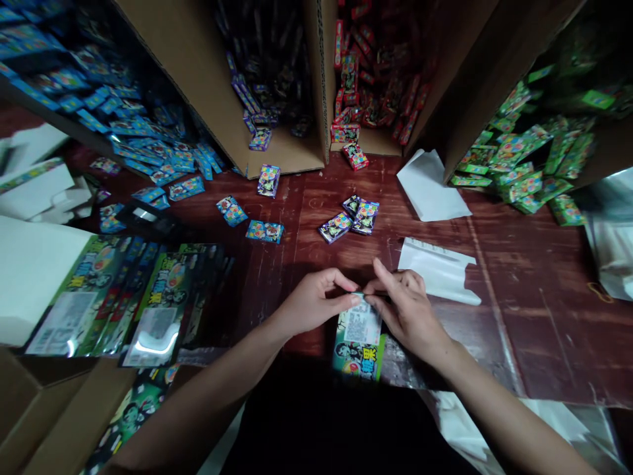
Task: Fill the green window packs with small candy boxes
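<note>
At lower centre, the flat rectangular printed packet is green and black with yellow characters and a pale label; the glossy flat packets at left share green-and-black prints with pale labels. Multicoloured prints cover the small blue boxes at upper left, small purple boxes at upper centre, small red boxes beyond, and small bright-green boxes at upper right. The desk is streaked reddish brown, the tall cardboard cartons plain brown

Pack, lower centre: large characters ending in 糖果; its white label bears print too blurred to read. Stacked packs, left: large yellow characters and white labels, illegible. Small boxes: printing too small to read.
</note>
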`<state>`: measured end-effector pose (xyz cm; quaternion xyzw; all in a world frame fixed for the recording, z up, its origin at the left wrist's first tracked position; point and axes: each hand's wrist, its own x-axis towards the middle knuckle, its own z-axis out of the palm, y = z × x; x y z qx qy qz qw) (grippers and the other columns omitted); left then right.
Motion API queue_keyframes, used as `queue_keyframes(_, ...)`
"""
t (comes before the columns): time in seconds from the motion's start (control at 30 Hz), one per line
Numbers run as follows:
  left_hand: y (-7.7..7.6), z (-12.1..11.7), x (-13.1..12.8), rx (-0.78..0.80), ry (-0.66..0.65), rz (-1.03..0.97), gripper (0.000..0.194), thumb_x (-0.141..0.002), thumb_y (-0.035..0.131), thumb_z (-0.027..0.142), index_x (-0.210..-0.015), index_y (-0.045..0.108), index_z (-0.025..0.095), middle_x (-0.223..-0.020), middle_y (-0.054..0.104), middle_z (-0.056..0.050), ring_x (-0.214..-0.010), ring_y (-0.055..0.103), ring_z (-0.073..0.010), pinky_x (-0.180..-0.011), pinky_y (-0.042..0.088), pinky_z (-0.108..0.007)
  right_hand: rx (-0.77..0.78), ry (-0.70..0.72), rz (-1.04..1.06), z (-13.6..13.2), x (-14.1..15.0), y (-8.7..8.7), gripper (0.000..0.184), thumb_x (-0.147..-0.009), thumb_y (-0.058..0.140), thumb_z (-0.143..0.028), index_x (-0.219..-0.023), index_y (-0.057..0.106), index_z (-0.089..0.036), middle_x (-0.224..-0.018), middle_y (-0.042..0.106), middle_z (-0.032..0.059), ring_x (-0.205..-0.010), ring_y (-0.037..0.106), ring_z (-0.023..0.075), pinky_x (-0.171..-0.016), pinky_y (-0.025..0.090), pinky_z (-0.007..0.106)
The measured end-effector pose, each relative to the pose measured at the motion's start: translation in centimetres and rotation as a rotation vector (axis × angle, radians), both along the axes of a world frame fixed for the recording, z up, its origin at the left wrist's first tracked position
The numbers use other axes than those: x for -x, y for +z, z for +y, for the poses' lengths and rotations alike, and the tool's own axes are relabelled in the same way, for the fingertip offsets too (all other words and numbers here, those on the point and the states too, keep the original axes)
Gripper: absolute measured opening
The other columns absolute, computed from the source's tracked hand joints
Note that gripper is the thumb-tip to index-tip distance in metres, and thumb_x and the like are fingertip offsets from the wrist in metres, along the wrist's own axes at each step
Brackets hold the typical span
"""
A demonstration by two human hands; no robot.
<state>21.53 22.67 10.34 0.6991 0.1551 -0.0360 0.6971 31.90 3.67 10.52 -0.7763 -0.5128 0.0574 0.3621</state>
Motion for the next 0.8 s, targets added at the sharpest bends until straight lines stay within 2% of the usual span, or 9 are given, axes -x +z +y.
queue_keyframes(0.2, 0.5, 2.1, 0.8, 0.003, 0.083, -0.012, 0.027, -0.075, 0.081, 0.025, -0.085, 0.057, 0.017, -0.094, 0.073, -0.005, -0.086, 0.069, -0.0175, -0.076, 0.055, -0.030, 0.033, 0.045, 0.307, -0.3, 0.0, 0.9, 0.089, -0.099, 0.058, -0.031, -0.161, -0.006, -0.031, -0.140, 0.060, 0.0054, -0.131, 0.049, 0.0256, -0.114, 0.034, 0.053)
queue_keyframes(0.27, 1.2, 3.8, 1.6, -0.011, 0.210, -0.078, 0.028, -0.076, 0.081, 0.023, -0.095, 0.062, 0.018, -0.097, 0.072, -0.004, -0.087, 0.068, -0.0158, -0.077, 0.054, -0.027, -0.037, -0.050, 0.323, -1.3, 0.2, 1.0, 0.092, -0.096, 0.062, -0.035, -0.161, -0.004, -0.032, -0.157, 0.041, 0.0085, -0.143, 0.039, 0.0282, -0.118, 0.031, 0.055)
queue_keyframes(0.33, 1.8, 5.1, 2.7, 0.029, 0.429, -0.164, 0.040, -0.078, 0.080, 0.025, -0.115, 0.063, 0.022, -0.104, 0.071, -0.003, -0.090, 0.068, -0.0153, -0.077, 0.055, -0.026, -0.126, -0.175, 0.351, -2.0, 0.9, 0.7, 0.099, -0.092, 0.068, -0.036, -0.161, -0.002, -0.033, -0.164, 0.026, 0.0099, -0.148, 0.032, 0.0311, -0.120, 0.029, 0.057)
queue_keyframes(0.4, 1.9, 5.3, 3.8, 0.150, 0.616, -0.229, 0.055, -0.082, 0.077, 0.028, -0.133, 0.057, 0.030, -0.112, 0.068, -0.002, -0.096, 0.068, -0.0167, -0.077, 0.057, -0.027, -0.196, -0.248, 0.479, -2.0, 1.9, 0.1, 0.102, -0.088, 0.071, -0.037, -0.161, -0.001, -0.036, -0.163, 0.026, 0.0114, -0.144, 0.039, 0.0316, -0.116, 0.037, 0.057)
queue_keyframes(0.47, 1.4, 4.3, 4.9, 0.252, 0.700, -0.242, 0.064, -0.084, 0.075, 0.029, -0.142, 0.049, 0.037, -0.116, 0.066, 0.000, -0.102, 0.067, -0.0185, -0.080, 0.058, -0.030, -0.293, -0.307, 0.653, -1.0, 2.8, -0.4, 0.098, -0.088, 0.071, -0.039, -0.160, 0.004, -0.039, -0.154, 0.038, 0.0124, -0.127, 0.057, 0.0281, -0.105, 0.050, 0.052)
queue_keyframes(0.57, 0.0, 1.4, 6.7, 0.286, 0.655, -0.188, 0.067, -0.087, 0.071, 0.029, -0.145, 0.042, 0.042, -0.116, 0.066, 0.002, -0.102, 0.067, -0.0176, -0.082, 0.058, -0.031, -0.495, -0.460, 0.754, 1.0, 2.8, -0.3, 0.081, -0.090, 0.069, -0.039, -0.155, 0.020, -0.039, -0.135, 0.052, 0.0099, -0.104, 0.066, 0.0201, -0.092, 0.058, 0.042)
queue_keyframes(0.63, -0.6, -0.1, 7.6, 0.214, 0.509, -0.111, 0.051, -0.086, 0.073, 0.029, -0.132, 0.053, 0.036, -0.110, 0.067, 0.001, -0.096, 0.067, -0.0165, -0.079, 0.057, -0.028, -0.546, -0.501, 0.719, 1.6, 2.1, 0.2, 0.075, -0.090, 0.069, -0.037, -0.152, 0.027, -0.037, -0.128, 0.056, 0.0094, -0.104, 0.063, 0.0194, -0.090, 0.058, 0.038)
queue_keyframes(0.73, -0.5, -1.0, 7.6, 0.047, 0.325, -0.040, 0.034, -0.081, 0.079, 0.030, -0.108, 0.060, 0.024, -0.114, 0.065, -0.004, -0.099, 0.066, -0.0180, -0.078, 0.056, -0.027, -0.434, -0.327, 0.730, 1.3, 1.3, 0.7, 0.085, -0.090, 0.070, -0.034, -0.155, 0.016, -0.039, -0.133, 0.054, 0.0105, -0.090, 0.064, 0.0175, -0.080, 0.061, 0.035)
queue_keyframes(0.8, -0.2, -1.1, 6.8, 0.015, 0.298, -0.079, 0.039, -0.083, 0.077, 0.030, -0.116, 0.055, 0.023, -0.121, 0.064, -0.007, -0.104, 0.066, -0.0196, -0.084, 0.056, -0.030, -0.361, -0.198, 0.720, 0.8, 1.4, 0.3, 0.089, -0.091, 0.068, -0.032, -0.157, 0.009, -0.042, -0.141, 0.049, 0.0114, -0.079, 0.063, 0.0149, -0.077, 0.062, 0.037)
